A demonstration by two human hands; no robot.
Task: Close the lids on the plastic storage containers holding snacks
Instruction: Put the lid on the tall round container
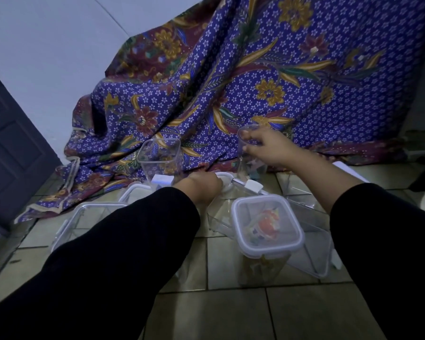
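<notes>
A: The right hand point(268, 147) grips the open jar point(252, 153) at one o'clock.
B: The left hand point(201, 188) seemingly clasps a lid point(225, 179); it should sit square before the clips are pressed.

Just one view here, worn on the head: everything is seen from above, angled forward and down at the tiled floor point(231, 310), close in, with a draped cloth point(255, 82) behind.

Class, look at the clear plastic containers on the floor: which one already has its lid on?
The nearest container, holding colourful snacks, between the person's sleeves. Its white-rimmed lid sits on top; the tall ones behind it stand open.
</notes>
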